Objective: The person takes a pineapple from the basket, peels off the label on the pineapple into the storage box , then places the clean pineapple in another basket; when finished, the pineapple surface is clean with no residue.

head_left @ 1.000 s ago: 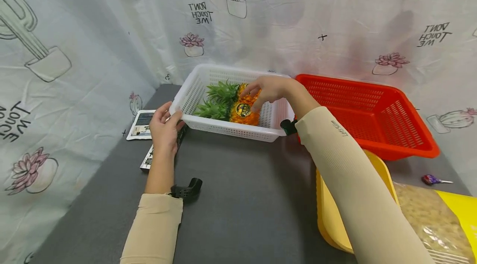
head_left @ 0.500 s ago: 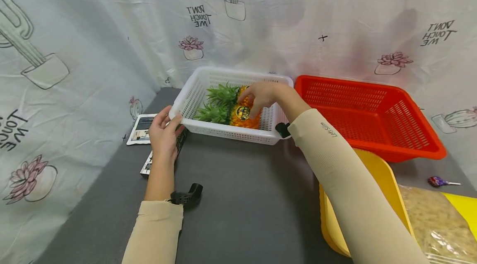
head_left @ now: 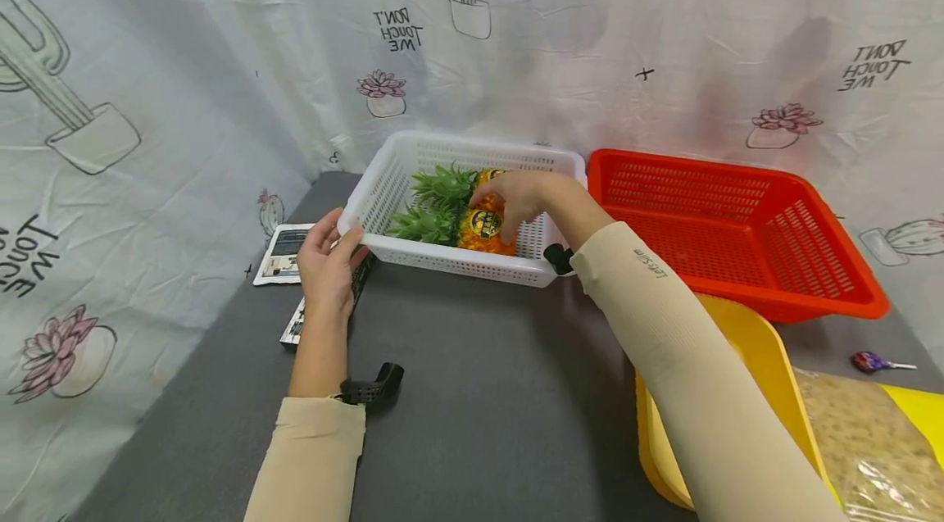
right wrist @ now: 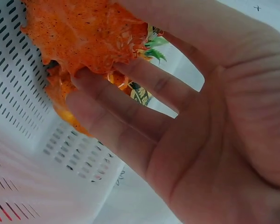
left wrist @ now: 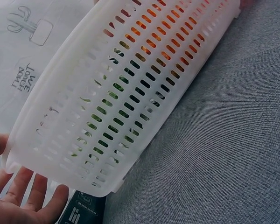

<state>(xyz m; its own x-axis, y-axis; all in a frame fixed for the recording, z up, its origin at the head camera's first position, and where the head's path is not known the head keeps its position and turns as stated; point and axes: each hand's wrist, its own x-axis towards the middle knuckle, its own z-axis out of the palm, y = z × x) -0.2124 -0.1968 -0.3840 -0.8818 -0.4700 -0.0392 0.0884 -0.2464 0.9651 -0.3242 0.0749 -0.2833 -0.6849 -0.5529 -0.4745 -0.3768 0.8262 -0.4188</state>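
A white slotted basket (head_left: 457, 264) (left wrist: 130, 93) stands at the back of the grey table. Inside lie orange pineapples with green leaf crowns (head_left: 435, 206). My right hand (head_left: 516, 196) (right wrist: 177, 130) reaches into the basket and grips the nearer pineapple (head_left: 483, 229) (right wrist: 84, 32), thumb above it and fingers (right wrist: 98, 116) against its body. My left hand (head_left: 328, 260) (left wrist: 23, 205) rests at the basket's near left corner, its fingers straight against the wall and its thumb by the rim.
A red basket (head_left: 833, 313) stands right of the white one. At the near right are a yellow tray (head_left: 745, 350), a clear bag of grain (head_left: 863, 440) and a lollipop (head_left: 866, 360). Booklets (head_left: 283, 251) lie left of the basket. A printed curtain surrounds the table.
My right hand has sunk a little lower into the white basket, staying on the pineapple. My left hand has stayed at the basket's corner.
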